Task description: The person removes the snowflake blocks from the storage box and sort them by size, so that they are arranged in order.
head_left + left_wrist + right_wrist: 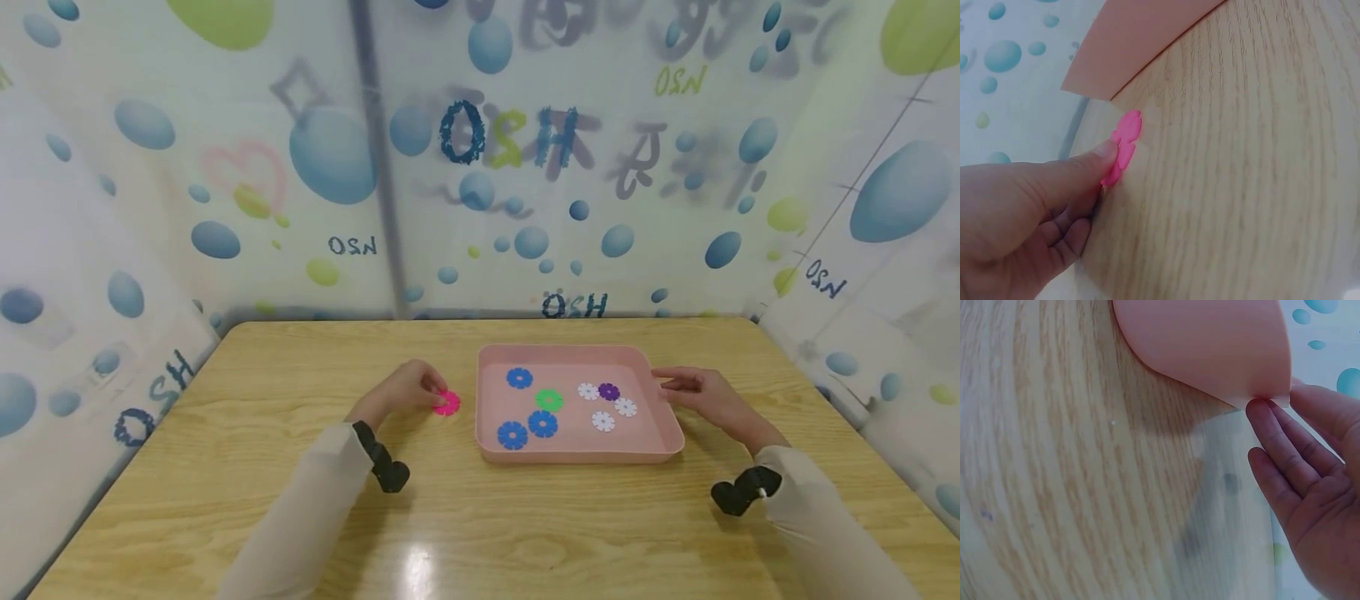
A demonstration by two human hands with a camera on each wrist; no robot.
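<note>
A bright pink notched disc (447,403), shaped like a flower, is pinched between the thumb and fingers of my left hand (401,390). The left wrist view shows this pink disc (1126,139) tilted on edge, close over the wooden table. To its right lies a pink tray (577,457). My right hand (701,396) holds the tray's right rim. Up close in the right wrist view, the thumb of that hand (1322,487) is at the rim of the tray (1210,344), and fingertips meet the outer wall.
Inside the tray lie several blue discs (543,423), a green disc (550,400), a purple disc (609,391) and several white discs (603,421). A patterned curtain (480,233) hangs behind the wooden table (450,517).
</note>
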